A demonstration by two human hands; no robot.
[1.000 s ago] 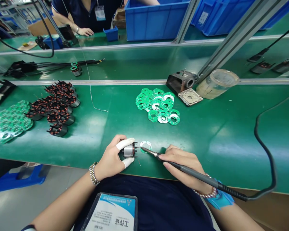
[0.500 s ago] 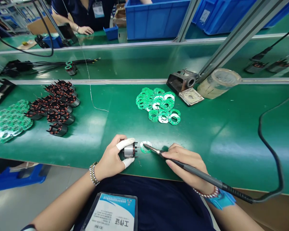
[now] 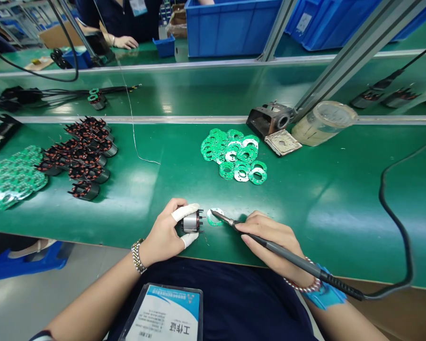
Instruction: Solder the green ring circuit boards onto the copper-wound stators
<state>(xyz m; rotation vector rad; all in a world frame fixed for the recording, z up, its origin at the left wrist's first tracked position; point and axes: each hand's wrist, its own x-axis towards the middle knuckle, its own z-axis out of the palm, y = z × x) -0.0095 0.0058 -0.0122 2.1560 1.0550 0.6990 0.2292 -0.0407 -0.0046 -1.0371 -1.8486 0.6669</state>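
My left hand (image 3: 168,229), with white covers on thumb and forefinger, is closed around a motor stator (image 3: 190,221) lying on its side, its pins pointing right. My right hand (image 3: 273,241) grips a soldering iron (image 3: 287,253) like a pen. The iron's tip reaches the upper left part of a ring-shaped circuit board (image 3: 218,222) flat on the bench; whether it touches cannot be made out. That board lies just right of the stator's pins. Farther back is a loose pile of green and white ring boards (image 3: 227,170).
Several stators (image 3: 85,173) and a heap of green boards (image 3: 19,177) lie at left. A thin solder wire (image 3: 137,149) hangs to the bench. An iron holder (image 3: 268,121), a sponge (image 3: 282,142) and a plastic jar (image 3: 319,125) stand at back right. A co-worker's hand (image 3: 126,42) rests across.
My right hand and the soldering iron have shifted slightly left, the tip moving a little up and left over the ring board. My left hand and the stator look nearly unchanged.
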